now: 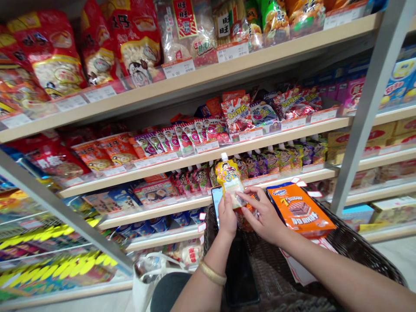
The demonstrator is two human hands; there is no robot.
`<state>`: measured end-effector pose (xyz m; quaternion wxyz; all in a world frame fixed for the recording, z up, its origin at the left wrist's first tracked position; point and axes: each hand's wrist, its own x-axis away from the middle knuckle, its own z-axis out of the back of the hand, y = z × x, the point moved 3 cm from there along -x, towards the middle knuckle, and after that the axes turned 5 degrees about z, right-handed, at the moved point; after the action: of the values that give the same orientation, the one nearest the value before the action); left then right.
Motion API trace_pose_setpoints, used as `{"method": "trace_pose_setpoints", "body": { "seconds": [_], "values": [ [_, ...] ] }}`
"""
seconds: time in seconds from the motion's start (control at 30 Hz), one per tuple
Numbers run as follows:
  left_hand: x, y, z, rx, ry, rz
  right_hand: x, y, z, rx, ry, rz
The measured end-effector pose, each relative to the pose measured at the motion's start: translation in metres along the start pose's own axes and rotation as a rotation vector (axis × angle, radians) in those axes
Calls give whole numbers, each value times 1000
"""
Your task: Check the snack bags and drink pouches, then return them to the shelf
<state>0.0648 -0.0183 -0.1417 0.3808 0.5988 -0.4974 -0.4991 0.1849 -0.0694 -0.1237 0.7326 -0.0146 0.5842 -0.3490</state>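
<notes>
A yellow spouted jelly pouch (227, 173) with a white cap is held upright above a dark wicker basket (367, 255). My left hand (227, 216) grips its lower left side, thumb on the front. From the right, my right hand (263, 212) has its fingertips on the pouch's lower right edge; its thumb is partly hidden. Just behind my left hand is a phone with a lit screen (216, 201); whether that hand also supports it, I cannot tell. An orange Ovaltine wafer bag (299, 208) lies in the basket, right of my right hand.
Ahead, a shelf (182, 160) carries small candy bags, with a row of similar spouted pouches (279, 158) below. Large red snack bags (53, 56) stand higher up. A black slab like a phone (241, 273) lies below my hands. A white bag (141, 281) is at lower left.
</notes>
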Motion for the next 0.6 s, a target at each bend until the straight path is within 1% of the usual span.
{"method": "trace_pose_setpoints", "body": {
  "seconds": [0.27,0.6],
  "values": [
    [-2,-7,2,24,-18,-15,0,-2,0,22,-7,8],
    [-1,-5,2,26,-15,-10,0,-2,0,24,-9,16]
  ]
}}
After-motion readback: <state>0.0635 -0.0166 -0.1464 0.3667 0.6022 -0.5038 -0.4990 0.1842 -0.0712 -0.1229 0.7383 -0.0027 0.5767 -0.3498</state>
